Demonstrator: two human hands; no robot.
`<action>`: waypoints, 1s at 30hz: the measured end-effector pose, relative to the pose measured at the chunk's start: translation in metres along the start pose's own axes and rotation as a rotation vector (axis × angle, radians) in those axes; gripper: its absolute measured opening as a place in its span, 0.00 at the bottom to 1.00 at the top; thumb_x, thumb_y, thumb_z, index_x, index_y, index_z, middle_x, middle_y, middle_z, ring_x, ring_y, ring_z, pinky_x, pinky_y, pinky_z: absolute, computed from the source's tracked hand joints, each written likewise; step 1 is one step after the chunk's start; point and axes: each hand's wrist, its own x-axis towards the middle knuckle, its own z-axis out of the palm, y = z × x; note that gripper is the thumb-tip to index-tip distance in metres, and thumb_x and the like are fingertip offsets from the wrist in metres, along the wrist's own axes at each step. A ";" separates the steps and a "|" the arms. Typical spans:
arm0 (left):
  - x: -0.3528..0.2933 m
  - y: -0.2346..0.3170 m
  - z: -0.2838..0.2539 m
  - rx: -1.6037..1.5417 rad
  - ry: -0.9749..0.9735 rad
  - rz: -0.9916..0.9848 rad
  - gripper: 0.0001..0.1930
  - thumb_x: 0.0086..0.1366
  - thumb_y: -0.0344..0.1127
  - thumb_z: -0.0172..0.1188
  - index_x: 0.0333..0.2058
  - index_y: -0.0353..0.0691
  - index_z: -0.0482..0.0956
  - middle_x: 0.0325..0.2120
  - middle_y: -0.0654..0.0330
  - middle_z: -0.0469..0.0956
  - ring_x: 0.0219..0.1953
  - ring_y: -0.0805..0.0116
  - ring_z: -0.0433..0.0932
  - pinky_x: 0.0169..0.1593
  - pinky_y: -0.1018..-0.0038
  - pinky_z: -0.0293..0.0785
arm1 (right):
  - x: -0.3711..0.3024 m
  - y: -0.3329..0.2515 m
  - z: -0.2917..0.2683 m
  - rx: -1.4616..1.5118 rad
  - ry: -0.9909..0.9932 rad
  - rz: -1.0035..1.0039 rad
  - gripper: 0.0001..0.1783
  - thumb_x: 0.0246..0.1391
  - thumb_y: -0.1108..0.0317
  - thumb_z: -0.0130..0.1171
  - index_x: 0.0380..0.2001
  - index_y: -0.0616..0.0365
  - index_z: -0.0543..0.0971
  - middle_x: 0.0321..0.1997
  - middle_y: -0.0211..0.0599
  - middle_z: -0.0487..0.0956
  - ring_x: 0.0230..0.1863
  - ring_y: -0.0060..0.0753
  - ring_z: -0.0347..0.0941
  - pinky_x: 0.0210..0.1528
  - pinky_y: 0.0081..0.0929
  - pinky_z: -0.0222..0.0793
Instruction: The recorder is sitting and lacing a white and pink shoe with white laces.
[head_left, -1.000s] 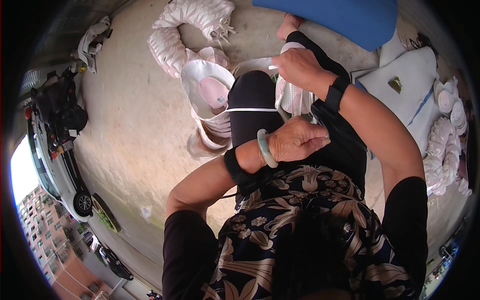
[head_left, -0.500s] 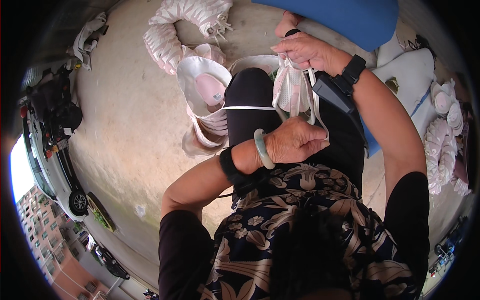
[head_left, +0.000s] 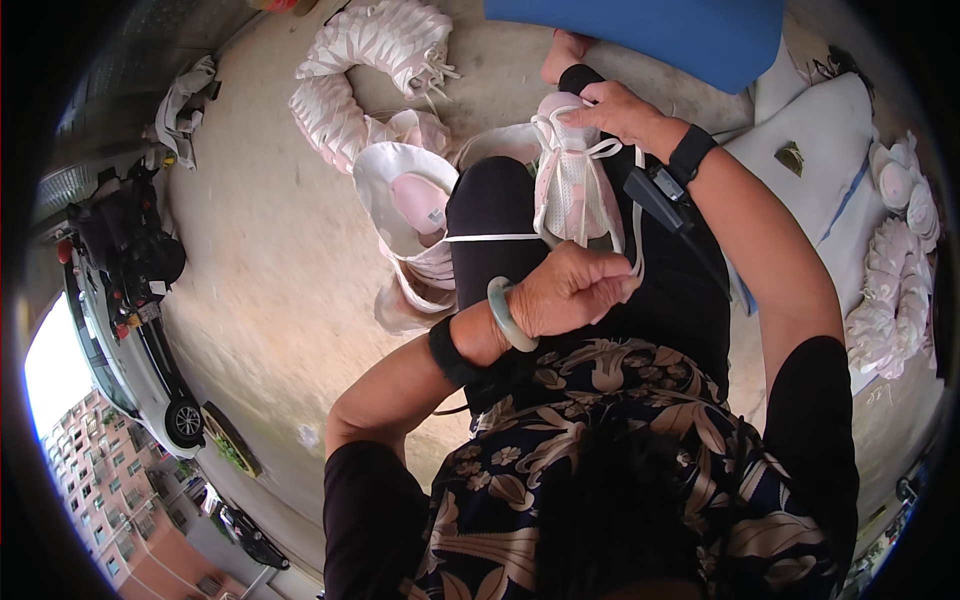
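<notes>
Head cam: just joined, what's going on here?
A person has a pink-and-white shoe upper over their lap. Their left hand pinches a white lace near the upper's lower end; their right hand touches its far end. A white strip crosses the left knee. Similar uppers lie on the ground ahead to the left.

You have soft daylight, the blank white sky (head_left: 52, 355) glaring at far left. Your view bends strongly toward its black rim.
</notes>
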 end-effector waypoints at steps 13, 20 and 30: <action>0.011 0.021 -0.006 -0.464 0.048 -0.433 0.15 0.65 0.40 0.48 0.27 0.34 0.74 0.10 0.67 0.66 0.11 0.82 0.62 0.17 0.86 0.59 | -0.017 -0.001 0.004 -0.239 0.435 -0.355 0.17 0.39 0.61 0.65 0.28 0.63 0.74 0.21 0.32 0.73 0.24 0.22 0.67 0.26 0.23 0.64; 0.011 0.019 -0.001 -0.311 -0.030 -0.424 0.15 0.65 0.40 0.47 0.27 0.35 0.74 0.11 0.68 0.66 0.13 0.84 0.64 0.17 0.87 0.58 | -0.034 0.007 -0.013 -0.400 -0.136 -0.317 0.15 0.41 0.58 0.60 0.19 0.59 0.75 0.14 0.34 0.70 0.19 0.29 0.65 0.25 0.29 0.62; 0.007 0.015 -0.002 -0.275 -0.022 -0.374 0.12 0.65 0.38 0.48 0.28 0.36 0.75 0.11 0.68 0.67 0.13 0.84 0.65 0.17 0.87 0.60 | -0.041 0.011 -0.036 -0.393 -0.218 -0.328 0.12 0.43 0.65 0.56 0.15 0.61 0.68 0.14 0.24 0.62 0.19 0.17 0.55 0.22 0.22 0.54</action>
